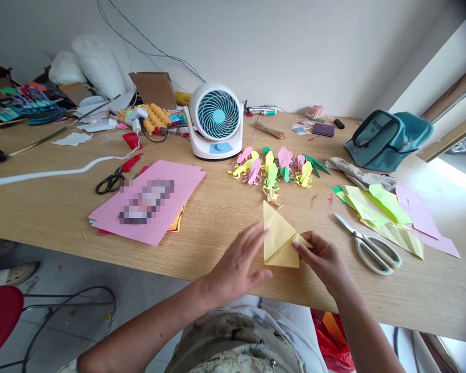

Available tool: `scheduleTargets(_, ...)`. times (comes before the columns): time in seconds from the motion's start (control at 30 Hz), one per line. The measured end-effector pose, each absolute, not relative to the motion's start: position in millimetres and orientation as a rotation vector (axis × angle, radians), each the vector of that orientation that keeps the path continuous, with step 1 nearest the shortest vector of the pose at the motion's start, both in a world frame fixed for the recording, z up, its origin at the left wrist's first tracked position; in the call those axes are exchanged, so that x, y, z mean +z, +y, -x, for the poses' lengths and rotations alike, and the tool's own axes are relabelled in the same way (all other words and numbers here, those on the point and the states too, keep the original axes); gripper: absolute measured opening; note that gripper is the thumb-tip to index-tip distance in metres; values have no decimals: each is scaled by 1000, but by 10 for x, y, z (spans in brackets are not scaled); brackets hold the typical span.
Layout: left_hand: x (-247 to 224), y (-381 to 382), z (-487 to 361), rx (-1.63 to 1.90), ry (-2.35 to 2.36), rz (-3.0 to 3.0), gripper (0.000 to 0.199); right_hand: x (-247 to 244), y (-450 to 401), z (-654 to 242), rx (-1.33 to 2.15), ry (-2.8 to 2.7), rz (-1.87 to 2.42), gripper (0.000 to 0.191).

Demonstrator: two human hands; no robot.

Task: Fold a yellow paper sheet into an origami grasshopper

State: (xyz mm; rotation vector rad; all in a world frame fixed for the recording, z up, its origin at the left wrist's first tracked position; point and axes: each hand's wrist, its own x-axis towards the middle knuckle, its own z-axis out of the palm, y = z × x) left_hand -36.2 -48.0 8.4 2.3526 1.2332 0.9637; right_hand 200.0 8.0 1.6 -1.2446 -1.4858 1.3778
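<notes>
A folded pale yellow paper (280,239) is held up at the table's near edge, with creases across its lower part. My right hand (323,255) pinches its right corner between thumb and fingers. Just left of the paper, my left hand (238,261) has its fingers spread and seems to hold nothing. Behind the paper lie several small folded paper figures (272,175) in pink, yellow and green. White-handled scissors (373,251) rest open on the table to the right of my right hand.
A white fan (216,122) stands behind the figures. Pink sheets (182,191) and red-black scissors (118,176) lie left. Green and yellow paper pieces (384,210) and a teal bag (386,137) are at right. A red stool (0,316) stands at lower left.
</notes>
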Motion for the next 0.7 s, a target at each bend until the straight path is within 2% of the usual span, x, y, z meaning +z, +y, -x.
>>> scheduleTargets(0.07, 191, -176, 286, 1198, 1258, -2115, 89, 79, 216, -1956, 1347, -1380, 1186, 38)
scheduleTargets(0.17, 261, 322, 153, 1189, 1089, -1641, 95, 155, 430, -1886, 1350, -1278, 1150, 39)
scheduleTargets(0.3, 155, 673, 75, 1123, 888, -1236, 66, 134, 586, -1807, 1429, -1167, 1120, 45)
scheduleTargets(0.4, 71, 649, 119, 1123, 890, -1148, 53, 57, 579, -1753, 1480, -1175, 1124, 48)
scheduleTargets(0.7, 96, 575, 184, 1081, 907, -928, 50, -27, 520, -1701, 1458, -1349, 1111, 48)
